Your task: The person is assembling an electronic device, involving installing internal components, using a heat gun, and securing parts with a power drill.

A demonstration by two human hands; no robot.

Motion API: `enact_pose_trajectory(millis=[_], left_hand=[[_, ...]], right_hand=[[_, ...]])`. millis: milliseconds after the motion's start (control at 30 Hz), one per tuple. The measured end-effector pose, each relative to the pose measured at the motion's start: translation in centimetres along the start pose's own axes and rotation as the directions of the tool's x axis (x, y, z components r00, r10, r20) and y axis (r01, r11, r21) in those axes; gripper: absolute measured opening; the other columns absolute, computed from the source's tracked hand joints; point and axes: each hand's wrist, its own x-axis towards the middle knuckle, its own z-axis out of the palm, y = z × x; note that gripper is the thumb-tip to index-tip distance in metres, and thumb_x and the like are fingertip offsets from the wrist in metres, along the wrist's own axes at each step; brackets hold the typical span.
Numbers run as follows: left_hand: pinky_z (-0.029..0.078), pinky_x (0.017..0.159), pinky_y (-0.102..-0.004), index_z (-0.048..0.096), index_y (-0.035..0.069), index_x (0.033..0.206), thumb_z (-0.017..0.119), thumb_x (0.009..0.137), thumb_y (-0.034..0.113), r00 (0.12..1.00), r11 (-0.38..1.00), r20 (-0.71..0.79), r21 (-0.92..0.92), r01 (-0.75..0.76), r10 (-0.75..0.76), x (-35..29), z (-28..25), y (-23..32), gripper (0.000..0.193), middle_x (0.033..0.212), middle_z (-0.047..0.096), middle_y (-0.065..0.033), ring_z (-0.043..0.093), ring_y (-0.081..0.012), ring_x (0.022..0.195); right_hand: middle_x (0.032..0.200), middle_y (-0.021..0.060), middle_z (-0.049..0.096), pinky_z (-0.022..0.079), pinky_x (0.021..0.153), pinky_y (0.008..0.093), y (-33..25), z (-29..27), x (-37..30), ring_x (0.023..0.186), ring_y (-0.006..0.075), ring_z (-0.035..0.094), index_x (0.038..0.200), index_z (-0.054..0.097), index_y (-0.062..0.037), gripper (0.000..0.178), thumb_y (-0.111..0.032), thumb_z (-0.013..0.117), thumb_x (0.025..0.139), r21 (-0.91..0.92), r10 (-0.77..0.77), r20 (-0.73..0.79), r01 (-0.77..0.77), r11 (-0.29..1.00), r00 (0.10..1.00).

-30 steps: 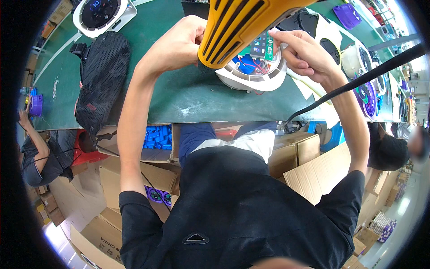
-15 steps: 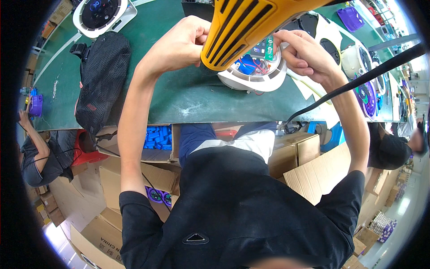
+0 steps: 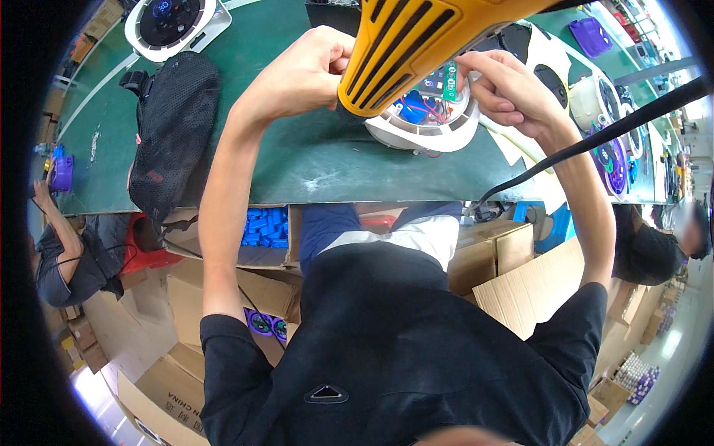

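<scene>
A white round housing [image 3: 439, 137] with an open top lies on the green table, blue and red wires and a blue part showing inside. Over it is a green circuit board [image 3: 449, 83], whose edge my right hand [image 3: 513, 93] pinches between thumb and index finger. My left hand [image 3: 297, 78] is curled at the other side, its fingertips hidden behind a big yellow tool body [image 3: 398, 52] with black slots. What those fingers hold, if anything, cannot be seen. The yellow body hangs close to view and covers part of the housing.
A black mesh bag [image 3: 175, 134] lies left, below a finished-looking white round device [image 3: 175, 22] with a lit display. A thick black cable [image 3: 587, 143] crosses my right forearm. Further housings [image 3: 595, 100] stand right. Cardboard boxes [image 3: 483, 256] sit under the table edge [image 3: 357, 202]. Other people work at both sides.
The whole view has shifted very slightly to the right. Both hands keep the same pose at the housing and the board.
</scene>
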Motion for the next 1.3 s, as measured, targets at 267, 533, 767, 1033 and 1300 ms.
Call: enact_pose_trajectory(millis=[267,533,767,1033,1300], left_hand=[[0.055,0.079,-0.0290,0.076,0.006,0.101,0.081,0.087,0.019,1.000,0.998,-0.012,0.057,-0.013,0.014,-0.1,0.1,0.4,0.019,0.097,0.073,-0.0028,0.068,-0.0129,0.090],[0.043,0.052,-0.0198,0.070,0.000,0.087,0.077,0.086,0.020,0.978,0.967,-0.080,-0.149,-0.205,0.195,0.1,0.7,-1.0,0.021,0.067,0.061,0.0023,0.053,-0.0025,0.058],[0.056,0.079,-0.0288,0.075,0.006,0.102,0.080,0.088,0.019,0.998,0.994,-0.042,0.100,-0.048,0.052,0.0,0.5,0.0,0.020,0.096,0.073,-0.0042,0.068,-0.0139,0.091],[0.036,0.052,-0.0260,0.062,-0.005,0.077,0.078,0.080,0.024,0.945,0.969,-0.218,0.069,-0.236,0.246,0.2,1.9,0.7,0.034,0.058,0.045,-0.0020,0.037,-0.0073,0.058],[0.054,0.068,-0.0278,0.073,0.006,0.106,0.074,0.094,0.028,0.999,0.956,-0.051,0.291,0.028,-0.014,0.0,0.5,1.7,0.025,0.090,0.071,-0.0034,0.065,-0.0100,0.080]], right_hand=[[0.041,-0.0067,0.034,0.018,0.030,0.0173,0.1,0.0,0.0,0.030,0.0006,0.025,0.087,0.061,0.0009,0.042,-0.031,0.044,0.108,0.023,0.002,-0.007,-0.002,1.000,1.000],[0.041,-0.0063,0.034,0.019,0.030,0.0173,-0.1,0.1,0.0,0.030,0.0007,0.026,0.087,0.061,0.0014,0.042,-0.031,0.044,0.108,0.006,0.002,0.013,-0.002,1.000,1.000],[0.041,-0.0062,0.035,0.021,0.031,0.0187,-0.3,-0.1,-0.1,0.031,0.0019,0.027,0.085,0.061,0.0015,0.042,-0.031,0.046,0.107,-0.091,-0.013,-0.023,0.010,0.996,1.000],[0.097,0.0164,0.065,0.055,0.077,0.0377,0.0,1.6,-0.5,0.088,0.0279,0.066,0.116,0.066,-0.0028,0.056,-0.050,0.074,0.086,-0.894,-0.825,0.147,0.430,0.125,0.546],[0.113,0.0186,0.061,0.051,0.092,0.0387,0.2,1.5,-0.4,0.107,0.0360,0.061,0.121,0.061,-0.0016,0.051,-0.028,0.081,0.082,-0.766,-0.846,0.271,0.635,0.100,0.460]])
